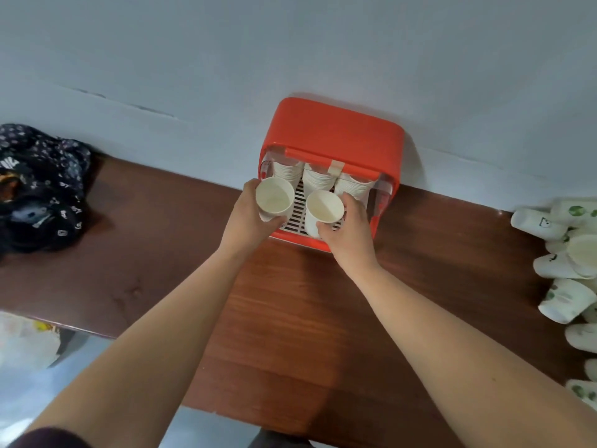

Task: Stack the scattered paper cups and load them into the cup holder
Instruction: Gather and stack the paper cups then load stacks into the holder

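An orange cup holder (336,130) stands against the wall at the back of the wooden table, its front open over a white slatted floor. Three stacks of white paper cups (318,180) stand in its back row. My left hand (248,218) grips a white paper cup (274,199) at the holder's front left, mouth facing me. My right hand (347,227) grips a second white cup (323,210) over the slatted floor at the front middle. Several loose cups with green prints (563,299) lie scattered on the table's right side.
A dark patterned cloth bundle (38,189) lies at the table's left end. A white plastic bag (26,341) sits below the table's left edge. The brown table (290,312) stretches between my arms, and the pale wall rises right behind the holder.
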